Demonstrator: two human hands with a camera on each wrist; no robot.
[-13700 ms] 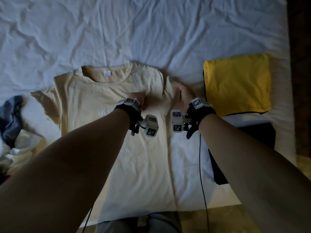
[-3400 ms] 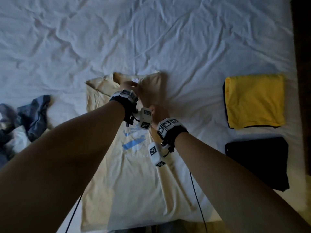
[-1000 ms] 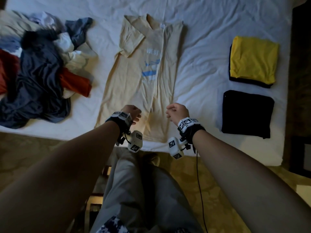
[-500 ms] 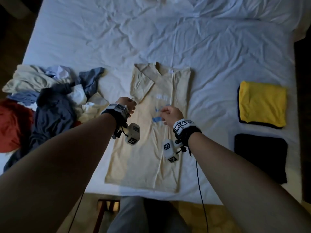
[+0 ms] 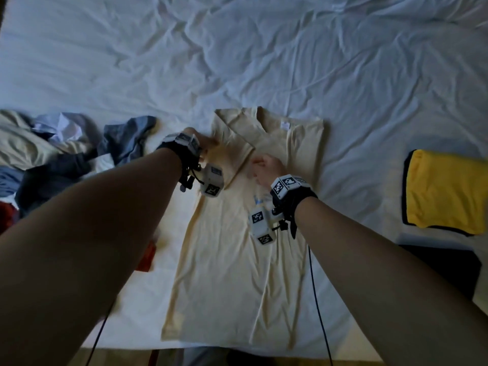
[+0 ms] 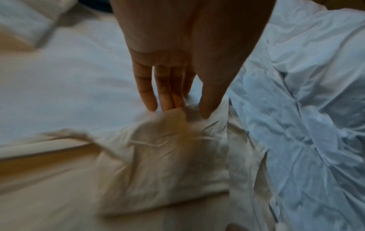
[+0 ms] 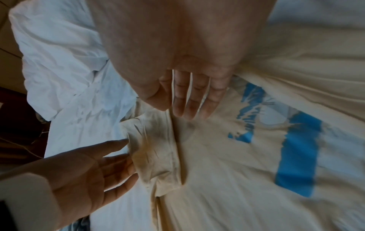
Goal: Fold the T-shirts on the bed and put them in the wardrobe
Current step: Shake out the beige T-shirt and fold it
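At the cream T-shirt's (image 5: pixel 237 249) left sleeve (image 5: pixel 232 157), the left hand (image 5: pixel 204 145) touches the cloth with straight fingers; the right hand (image 5: pixel 266 167), fingers straight and apart, hovers beside the sleeve hem. Lengthwise-folded, the shirt lies on the white sheet (image 5: pixel 237 62), between an unfolded clothes heap (image 5: pixel 52 157) and a folded yellow shirt (image 5: pixel 446 191) and black one (image 5: pixel 443 270)

Both hands moved up since 0.5 s ago: left hand (image 5: pixel 204 143) and right hand (image 5: pixel 266 167) now at shirt's sleeve (image 5: pixel 235 151).
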